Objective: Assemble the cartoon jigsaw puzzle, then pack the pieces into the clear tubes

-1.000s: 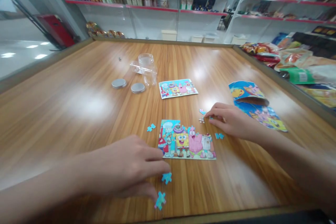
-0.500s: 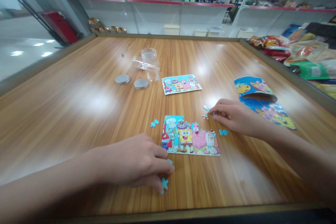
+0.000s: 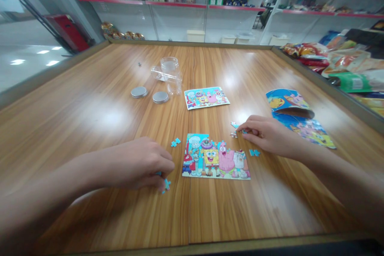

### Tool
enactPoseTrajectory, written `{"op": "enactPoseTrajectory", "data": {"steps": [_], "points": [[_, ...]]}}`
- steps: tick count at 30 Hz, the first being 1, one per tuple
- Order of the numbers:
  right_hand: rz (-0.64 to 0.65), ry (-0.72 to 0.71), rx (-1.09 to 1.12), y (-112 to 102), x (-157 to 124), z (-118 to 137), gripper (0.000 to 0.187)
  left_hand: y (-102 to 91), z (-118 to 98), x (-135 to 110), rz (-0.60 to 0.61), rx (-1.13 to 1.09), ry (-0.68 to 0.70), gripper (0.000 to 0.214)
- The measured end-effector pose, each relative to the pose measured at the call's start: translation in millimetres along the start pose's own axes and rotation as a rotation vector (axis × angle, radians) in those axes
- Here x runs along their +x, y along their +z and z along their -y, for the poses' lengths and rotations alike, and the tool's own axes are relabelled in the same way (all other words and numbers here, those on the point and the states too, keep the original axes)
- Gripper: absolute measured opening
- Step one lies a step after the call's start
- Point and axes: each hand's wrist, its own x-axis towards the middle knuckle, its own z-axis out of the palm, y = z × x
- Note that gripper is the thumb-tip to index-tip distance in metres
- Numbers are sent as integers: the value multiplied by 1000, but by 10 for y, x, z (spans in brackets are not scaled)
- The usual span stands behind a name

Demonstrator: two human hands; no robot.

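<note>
A partly built cartoon jigsaw puzzle [image 3: 215,161] lies on the wooden table [image 3: 90,120] in front of me. My left hand [image 3: 136,164] is closed to the left of it, pinching blue puzzle pieces [image 3: 166,184] at its fingertips. My right hand [image 3: 267,135] rests curled at the puzzle's upper right, its fingertips pressed on a loose piece [image 3: 243,131]. Other loose pieces lie nearby: one blue piece [image 3: 175,142] left of the puzzle, another blue piece [image 3: 255,152] at its right edge, and small pieces [image 3: 234,129] by my right fingertips.
A printed reference picture [image 3: 207,97] lies further back. Clear plastic jars [image 3: 171,74] and two metal lids [image 3: 150,94] stand behind it. A torn puzzle bag [image 3: 297,116] lies at the right. Snack packets [image 3: 342,64] pile beyond the table's right rim. Store shelves line the back.
My left hand has drawn left and up along the table with the blue pieces, away from the puzzle's lower left corner. My right hand has stayed in place.
</note>
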Motion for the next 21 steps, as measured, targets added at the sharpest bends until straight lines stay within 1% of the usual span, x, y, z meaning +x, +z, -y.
{"op": "enactPoseTrajectory", "data": {"steps": [3,5,8,10,12,15,16,18,21], "points": [[4,-11,-18,-26,-4,11,18,21,129,-59,-8,-29,-64,20],[-32,-13,-22,-46,-4,31,15,59,224,-80,-11,-66,-109,18],[-105,-27,-18,-73,-13,101,13,120,349,-79,-91,-84,-156,15],[-93,-74,0,-82,-31,177,15,146,401,-63,-161,-61,-189,17],[3,-138,25,-81,-59,270,19,158,426,-43,-204,-41,-232,18],[212,-206,57,-67,-99,407,26,164,433,-18,-244,8,-267,17],[263,-218,70,-64,-106,442,27,168,434,-15,-255,37,-267,18],[323,-238,96,-66,-112,492,27,188,441,-13,-272,108,-257,20],[354,-256,95,-86,-108,520,25,239,449,-12,-312,238,-250,22]]}}
